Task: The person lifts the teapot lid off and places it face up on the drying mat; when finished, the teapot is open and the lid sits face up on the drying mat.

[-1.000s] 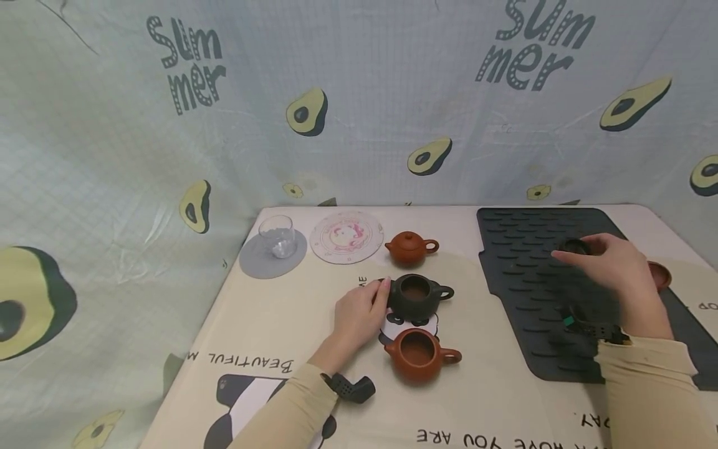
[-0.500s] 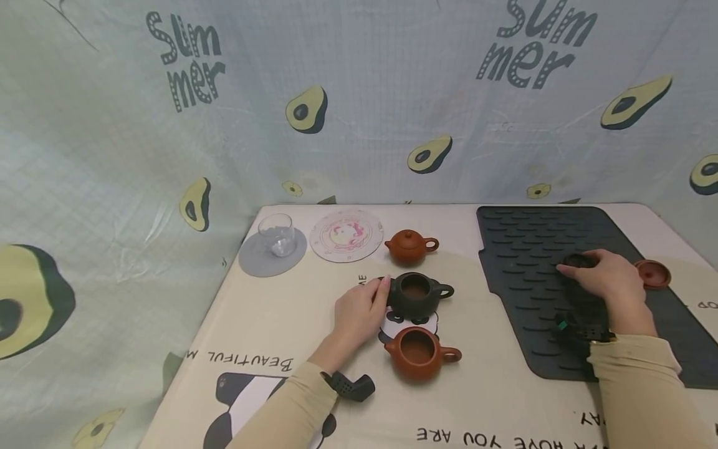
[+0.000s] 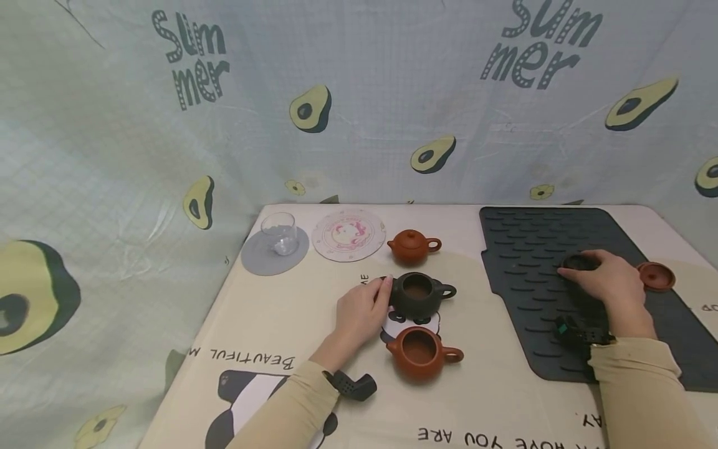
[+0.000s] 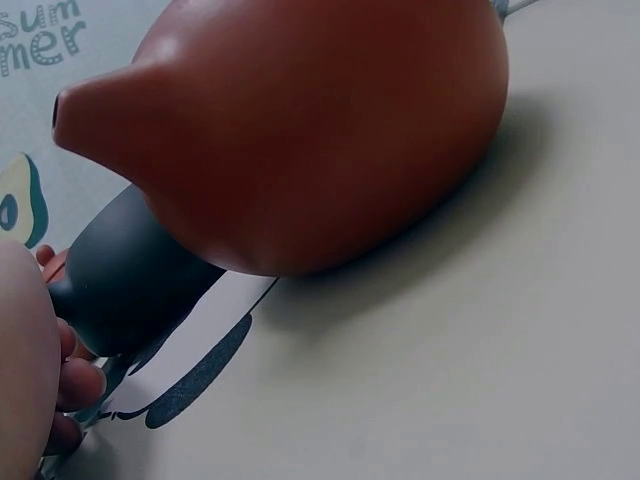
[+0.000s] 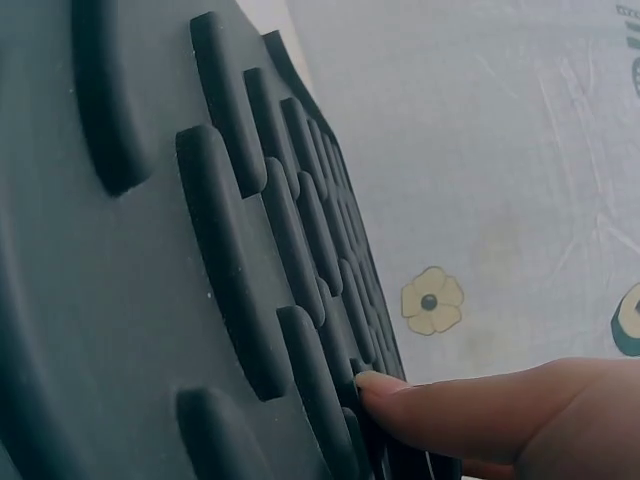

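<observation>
My left hand [image 3: 359, 317] pinches the spout of a dark teapot [image 3: 412, 307], which stands without its lid at the middle of the table. In the left wrist view the dark teapot [image 4: 120, 275] is partly covered by a lidless reddish-brown teapot [image 4: 330, 130], which is close to the camera. My right hand [image 3: 616, 284] holds a small dark teapot lid [image 3: 576, 262] between thumb and fingers, low over or on the black ridged mat [image 3: 521, 274]; contact cannot be told. Only the thumb [image 5: 430, 410] shows clearly in the right wrist view.
Beside my right hand a reddish-brown lid [image 3: 657, 276] lies upturned on the mat. A small lidded reddish-brown teapot [image 3: 411, 248] stands behind the dark one. At the back left are a clear glass [image 3: 283, 234] on a grey coaster [image 3: 263, 265] and a pink-patterned round mat [image 3: 349, 236].
My right hand has moved down and slightly left with the dark lid, uncovering more of the reddish-brown lid. My left hand keeps its place on the dark teapot's spout.
</observation>
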`<state>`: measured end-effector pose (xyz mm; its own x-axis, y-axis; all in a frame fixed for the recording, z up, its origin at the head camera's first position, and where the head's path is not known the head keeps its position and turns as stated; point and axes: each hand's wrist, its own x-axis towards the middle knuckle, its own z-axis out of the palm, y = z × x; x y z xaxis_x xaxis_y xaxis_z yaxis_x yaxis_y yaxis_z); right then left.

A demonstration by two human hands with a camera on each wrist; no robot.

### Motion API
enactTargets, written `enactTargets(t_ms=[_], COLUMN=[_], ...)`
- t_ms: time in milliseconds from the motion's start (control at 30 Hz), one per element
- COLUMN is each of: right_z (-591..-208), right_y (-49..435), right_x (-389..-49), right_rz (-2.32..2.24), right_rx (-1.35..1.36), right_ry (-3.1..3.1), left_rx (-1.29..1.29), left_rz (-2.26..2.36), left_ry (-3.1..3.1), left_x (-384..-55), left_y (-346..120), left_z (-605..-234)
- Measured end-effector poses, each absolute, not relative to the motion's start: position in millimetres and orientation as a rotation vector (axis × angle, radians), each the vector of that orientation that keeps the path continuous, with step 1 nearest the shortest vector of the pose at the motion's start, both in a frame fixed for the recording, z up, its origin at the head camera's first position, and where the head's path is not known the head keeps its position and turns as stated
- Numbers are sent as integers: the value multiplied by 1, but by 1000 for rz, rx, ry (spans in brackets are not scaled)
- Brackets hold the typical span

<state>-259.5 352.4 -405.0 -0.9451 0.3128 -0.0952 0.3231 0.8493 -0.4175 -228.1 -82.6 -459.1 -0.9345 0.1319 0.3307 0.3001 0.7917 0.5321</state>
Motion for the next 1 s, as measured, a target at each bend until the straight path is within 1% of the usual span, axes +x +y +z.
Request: enactTargets(t_ms=[367,700,1000], right_z=[-404,-400,-393], right_y=[353,350,337], right_x=[-259,-259,-259], right_rz=[-687,-693,-745], right_rx=[445,434,409], right_ry=[3015,3045,3136], left_rx=[-329,-326,-312], left_rz=[-872,-874,-907], left_ry=[-2720,-2712,-2699], left_x=[-229,-228,-227], left_y=[-82,-82,-83], left_z=[-459,-458,-460])
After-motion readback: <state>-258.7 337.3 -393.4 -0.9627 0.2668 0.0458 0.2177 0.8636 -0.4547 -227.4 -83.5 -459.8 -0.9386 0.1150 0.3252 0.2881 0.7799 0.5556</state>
